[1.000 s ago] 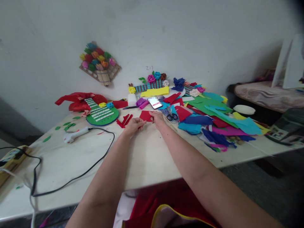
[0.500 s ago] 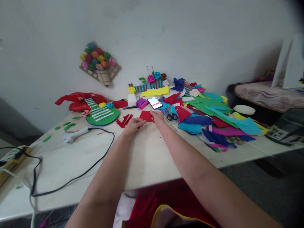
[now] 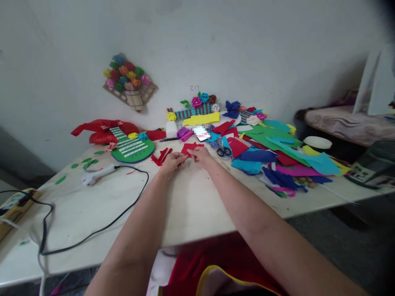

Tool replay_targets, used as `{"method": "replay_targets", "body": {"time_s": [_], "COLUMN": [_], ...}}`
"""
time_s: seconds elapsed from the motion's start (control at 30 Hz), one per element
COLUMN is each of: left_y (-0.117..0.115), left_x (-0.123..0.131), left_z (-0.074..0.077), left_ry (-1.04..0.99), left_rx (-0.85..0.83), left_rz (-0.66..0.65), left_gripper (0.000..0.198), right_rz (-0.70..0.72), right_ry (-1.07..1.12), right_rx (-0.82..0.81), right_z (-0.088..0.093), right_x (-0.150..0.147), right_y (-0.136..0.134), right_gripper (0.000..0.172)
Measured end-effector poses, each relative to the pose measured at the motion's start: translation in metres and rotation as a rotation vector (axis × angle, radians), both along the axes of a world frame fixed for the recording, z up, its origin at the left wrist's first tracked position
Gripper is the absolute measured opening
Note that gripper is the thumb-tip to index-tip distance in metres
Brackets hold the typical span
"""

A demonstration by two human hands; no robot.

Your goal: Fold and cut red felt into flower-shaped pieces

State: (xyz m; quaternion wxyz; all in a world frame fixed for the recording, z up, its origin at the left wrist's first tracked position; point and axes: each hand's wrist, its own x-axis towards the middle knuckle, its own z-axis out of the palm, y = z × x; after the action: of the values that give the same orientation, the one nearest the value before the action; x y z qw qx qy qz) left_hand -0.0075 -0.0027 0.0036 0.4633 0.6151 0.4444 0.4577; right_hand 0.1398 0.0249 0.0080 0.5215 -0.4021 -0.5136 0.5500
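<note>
Left hand (image 3: pixel 176 160): grip together, thumb and fingertips pinching the near-left edge of a small, thin red paper piece (image 3: pixel 191 146).
Right hand (image 3: pixel 200 156): grip together on the same red paper piece, fingertips just beside those of the left hand.
Red paper: between and beyond the two hands, above the white flat-topped surface (image 3: pixel 197 205), its far edge uneven; whether it touches the surface I cannot tell.
Red scraps: narrow, folded-looking red strips (image 3: pixel 162 157) just left of the left hand.
Phone: a lit, flat rectangular phone (image 3: pixel 203 135) lies just beyond the red paper piece, its screen partly blurred.
Scissors: dark-handled metal scissors (image 3: pixel 224 151) rest to the right of the right hand, near a spread heap of blue, green, red and magenta paper sheets (image 3: pixel 277 166).
Left side: a green guitar-shaped board with white strips (image 3: pixel 133 150); nearer, a white glue gun (image 3: pixel 97 175) with a black cord (image 3: pixel 123 213), green leaf-shaped cutouts (image 3: pixel 88 160) around it.
Wall: a multicoloured paper-flower bouquet (image 3: pixel 126 78) hangs on it.
</note>
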Motion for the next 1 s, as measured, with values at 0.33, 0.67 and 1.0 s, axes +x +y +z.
{"method": "replay_targets", "body": {"time_s": [0.33,0.67,1.0], "left_y": [-0.0026,-0.002,0.0031], "left_x": [0.002,0.001,0.0034], "left_z": [0.0038,0.0063,0.0025], "left_ry": [0.165,0.194,0.015], "left_rx": [0.02,0.009,0.13], "left_rz": [0.015,0.337,0.302], "left_gripper": [0.044,0.056,0.039], "right_rz": [-0.127,-0.148,-0.116], "right_ry": [-0.079,-0.055,-0.033], "right_rx": [0.038,0.019,0.034], "right_z": [0.0031,0.0016,-0.0012], "right_x": [-0.0015,0.0021,0.0029], "right_y": [-0.0021,0.0016,0.0032], "right_gripper": [0.033,0.032,0.031]}}
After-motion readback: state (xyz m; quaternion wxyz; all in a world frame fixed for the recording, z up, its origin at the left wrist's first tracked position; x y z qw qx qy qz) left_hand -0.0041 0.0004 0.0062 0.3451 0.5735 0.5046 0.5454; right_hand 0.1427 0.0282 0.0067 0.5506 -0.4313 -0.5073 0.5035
